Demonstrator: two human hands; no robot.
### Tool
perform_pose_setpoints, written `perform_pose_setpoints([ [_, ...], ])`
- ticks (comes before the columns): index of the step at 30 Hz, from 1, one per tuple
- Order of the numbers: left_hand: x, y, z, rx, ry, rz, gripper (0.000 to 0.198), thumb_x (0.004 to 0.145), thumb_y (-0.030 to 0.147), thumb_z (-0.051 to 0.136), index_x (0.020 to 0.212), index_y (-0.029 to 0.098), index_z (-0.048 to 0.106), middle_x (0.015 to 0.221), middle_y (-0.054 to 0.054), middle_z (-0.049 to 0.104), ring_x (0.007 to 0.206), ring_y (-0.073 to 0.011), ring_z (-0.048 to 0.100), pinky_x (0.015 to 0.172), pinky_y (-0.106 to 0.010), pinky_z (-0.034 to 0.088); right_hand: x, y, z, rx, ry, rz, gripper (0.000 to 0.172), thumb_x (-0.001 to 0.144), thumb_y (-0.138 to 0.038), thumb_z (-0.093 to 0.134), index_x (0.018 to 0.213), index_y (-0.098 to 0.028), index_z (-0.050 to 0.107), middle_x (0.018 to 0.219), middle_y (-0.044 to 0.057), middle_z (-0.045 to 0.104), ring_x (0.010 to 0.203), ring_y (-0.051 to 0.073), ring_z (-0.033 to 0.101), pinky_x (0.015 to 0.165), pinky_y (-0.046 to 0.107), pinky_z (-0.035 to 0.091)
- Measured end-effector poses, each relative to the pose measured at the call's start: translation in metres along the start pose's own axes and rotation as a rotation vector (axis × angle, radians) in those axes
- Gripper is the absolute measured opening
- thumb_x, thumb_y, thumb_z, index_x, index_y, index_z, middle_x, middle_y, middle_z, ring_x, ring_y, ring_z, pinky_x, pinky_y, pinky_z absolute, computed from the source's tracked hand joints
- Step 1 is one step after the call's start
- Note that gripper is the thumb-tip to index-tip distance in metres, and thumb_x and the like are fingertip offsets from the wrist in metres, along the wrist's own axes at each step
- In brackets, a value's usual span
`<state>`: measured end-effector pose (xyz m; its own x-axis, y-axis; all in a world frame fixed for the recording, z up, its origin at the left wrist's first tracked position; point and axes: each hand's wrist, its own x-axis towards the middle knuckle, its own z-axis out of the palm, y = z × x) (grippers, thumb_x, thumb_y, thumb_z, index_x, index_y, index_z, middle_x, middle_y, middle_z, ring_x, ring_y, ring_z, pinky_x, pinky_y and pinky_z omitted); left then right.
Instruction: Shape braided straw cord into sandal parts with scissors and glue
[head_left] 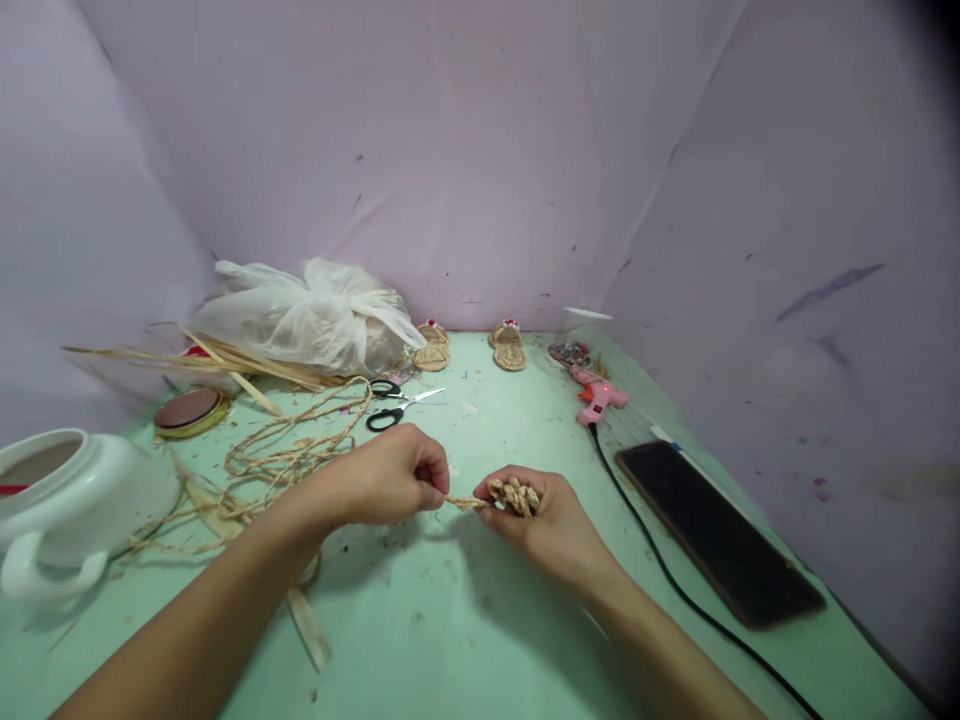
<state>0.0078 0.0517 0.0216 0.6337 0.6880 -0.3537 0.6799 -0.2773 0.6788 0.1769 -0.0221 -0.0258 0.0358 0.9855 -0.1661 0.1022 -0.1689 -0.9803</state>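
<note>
Between the thumb and fingers of my left hand (pixel 412 478) is pinched a thin twisted straw cord (pixel 463 502). The cord runs right to a small braided straw piece (pixel 516 496), which my right hand (pixel 544 510) holds closed in its fingers. Part of that piece is hidden by the fingers. Left of my left hand, a loose heap of the same cord (pixel 289 450) lies in loops on the green table. Black-handled scissors (pixel 401 405) lie with blades apart just beyond my left hand.
A white pot (pixel 112 490) and a round tin (pixel 190 410) stand left, near dry straw strips (pixel 262 362) and a white plastic bag (pixel 315 315). Two small woven slippers (pixel 433 350) sit at the back. Right are a pink glue gun (pixel 600 395), its black cable (pixel 652 560) and a phone (pixel 720 530).
</note>
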Motion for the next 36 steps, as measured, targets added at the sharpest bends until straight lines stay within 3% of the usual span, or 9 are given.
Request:
perform_pose_setpoints([
  [5, -0.0009, 0.0004, -0.0003, 0.013, -0.031, 0.032, 0.013, 0.062, 0.024, 0.051, 0.065, 0.016, 0.062, 0.048, 0.005, 0.045, 0.046, -0.0093, 0.036, 0.043, -0.021, 0.026, -0.001, -0.0019, 0.001, -0.023, 0.03, 0.0, 0.009, 0.058, -0.022, 0.064, 0.063, -0.016, 0.06, 0.056, -0.003, 0.052, 0.053, 0.011, 0.043, 0.05, 0.023, 0.034],
  [9, -0.0018, -0.0003, 0.0013, 0.007, -0.061, 0.015, 0.023, 0.067, 0.031, 0.049, 0.051, 0.016, 0.053, 0.043, 0.005, 0.032, 0.043, -0.0082, 0.027, 0.042, -0.022, 0.022, 0.0, 0.0001, 0.0012, -0.028, 0.033, -0.019, 0.011, 0.059, -0.025, 0.064, 0.064, -0.017, 0.059, 0.057, -0.002, 0.053, 0.054, 0.011, 0.045, 0.052, 0.023, 0.035],
  [14, -0.0013, -0.0006, 0.0016, -0.044, -0.103, -0.027, 0.018, 0.066, 0.031, 0.049, 0.062, 0.017, 0.059, 0.048, 0.004, 0.045, 0.046, -0.0109, 0.039, 0.046, -0.022, 0.03, -0.0002, 0.0023, 0.0013, -0.047, 0.022, -0.043, 0.01, 0.062, -0.025, 0.063, 0.066, -0.017, 0.059, 0.06, -0.002, 0.054, 0.056, 0.012, 0.046, 0.053, 0.024, 0.036],
  [20, -0.0005, 0.0013, 0.0006, -0.015, -0.07, -0.014, 0.013, 0.063, 0.027, 0.05, 0.059, 0.016, 0.057, 0.049, 0.004, 0.044, 0.048, -0.0099, 0.036, 0.046, -0.022, 0.028, -0.0004, 0.0006, 0.0006, -0.049, 0.014, -0.01, 0.01, 0.061, -0.023, 0.063, 0.067, -0.016, 0.06, 0.06, -0.002, 0.054, 0.056, 0.012, 0.045, 0.053, 0.023, 0.036],
  [28, -0.0039, 0.0051, 0.0003, 0.12, -0.003, -0.007, 0.015, 0.063, 0.026, 0.053, 0.063, 0.015, 0.063, 0.061, 0.0, 0.058, 0.061, -0.0138, 0.049, 0.057, -0.022, 0.036, -0.0008, -0.0011, -0.0009, -0.051, 0.005, -0.012, 0.009, 0.06, -0.021, 0.063, 0.067, -0.016, 0.059, 0.06, -0.002, 0.054, 0.057, 0.011, 0.046, 0.054, 0.023, 0.037],
  [33, -0.005, 0.0061, 0.0014, 0.079, 0.001, 0.01, 0.014, 0.064, 0.025, 0.052, 0.062, 0.015, 0.062, 0.056, 0.002, 0.053, 0.056, -0.0114, 0.045, 0.053, -0.021, 0.033, -0.0026, -0.0016, -0.0013, -0.073, -0.007, -0.053, 0.009, 0.063, -0.022, 0.063, 0.068, -0.016, 0.059, 0.06, -0.002, 0.053, 0.055, 0.011, 0.045, 0.052, 0.023, 0.035],
  [36, -0.0039, 0.0058, 0.0059, -0.033, 0.009, -0.001, 0.015, 0.064, 0.025, 0.052, 0.071, 0.016, 0.061, 0.052, 0.004, 0.049, 0.049, -0.0097, 0.042, 0.046, -0.02, 0.03, -0.0029, -0.0024, -0.0019, -0.066, -0.001, -0.074, 0.009, 0.063, -0.022, 0.062, 0.068, -0.015, 0.059, 0.059, -0.002, 0.052, 0.055, 0.011, 0.044, 0.051, 0.023, 0.035],
])
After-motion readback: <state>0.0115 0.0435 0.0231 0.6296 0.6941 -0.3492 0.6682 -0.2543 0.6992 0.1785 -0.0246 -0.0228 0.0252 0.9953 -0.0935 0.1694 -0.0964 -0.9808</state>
